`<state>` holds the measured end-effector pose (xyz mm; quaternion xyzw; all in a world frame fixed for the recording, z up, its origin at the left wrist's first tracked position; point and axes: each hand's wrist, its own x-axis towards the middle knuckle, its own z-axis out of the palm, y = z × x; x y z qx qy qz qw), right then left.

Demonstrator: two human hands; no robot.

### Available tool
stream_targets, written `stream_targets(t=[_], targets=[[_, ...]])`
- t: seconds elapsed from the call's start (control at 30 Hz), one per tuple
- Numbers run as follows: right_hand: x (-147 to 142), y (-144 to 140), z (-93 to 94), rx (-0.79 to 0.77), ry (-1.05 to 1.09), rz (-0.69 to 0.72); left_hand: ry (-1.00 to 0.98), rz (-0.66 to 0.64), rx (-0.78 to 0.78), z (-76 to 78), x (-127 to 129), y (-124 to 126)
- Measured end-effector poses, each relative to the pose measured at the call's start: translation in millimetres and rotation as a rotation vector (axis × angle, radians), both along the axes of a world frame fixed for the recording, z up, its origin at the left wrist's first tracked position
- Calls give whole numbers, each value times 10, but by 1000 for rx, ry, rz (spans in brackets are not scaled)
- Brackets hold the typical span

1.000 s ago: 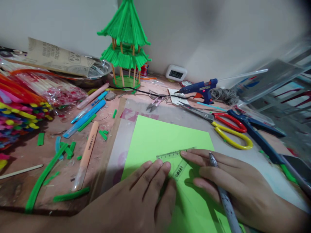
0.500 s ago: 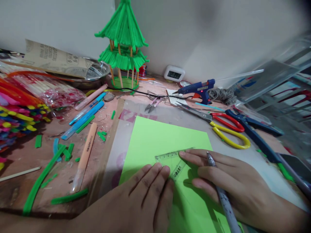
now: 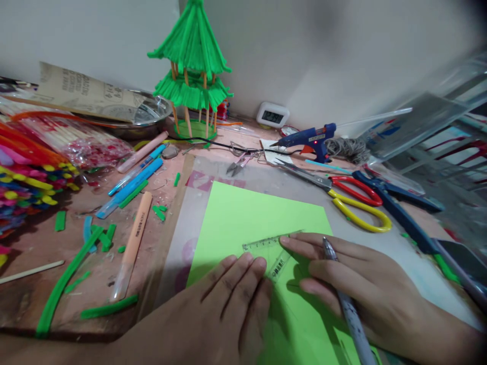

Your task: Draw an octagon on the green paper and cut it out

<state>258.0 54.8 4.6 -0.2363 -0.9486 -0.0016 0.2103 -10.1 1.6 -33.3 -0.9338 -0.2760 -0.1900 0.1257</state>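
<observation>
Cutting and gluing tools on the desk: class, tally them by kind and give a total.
Scissors with long handles: 2, a red and yellow pair and a dark blue pair
Small thread snips: 1
Glue gun: 1
Total: 4

Dim, soft indoor light; my hands (image 3: 289, 299) cast shadows toward six o'clock, and everything smears and bends around three o'clock.

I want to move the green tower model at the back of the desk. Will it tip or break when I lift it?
Probably handle with care. The green tower stands tall on thin wooden sticks over a small round base, so a sideways push could tip it. It looks light, and the fuzzy roofs would likely crush if squeezed.
</observation>
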Motion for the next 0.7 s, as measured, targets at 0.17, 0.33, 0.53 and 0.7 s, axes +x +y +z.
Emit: stream_targets(t=[0.17, 0.33, 0.53, 0.7], targets=[[15, 0, 0, -11, 1, -1, 5, 15, 7, -44, 27, 29], [26, -3, -6, -10, -4, -12, -40, 71, 3, -66, 30, 23], [24, -4, -8, -3, -7, -7, -43, 51, 13, -33, 13, 14], [30, 2, -10, -4, -10, -7, -13, 60, -7, -27, 15, -6]])
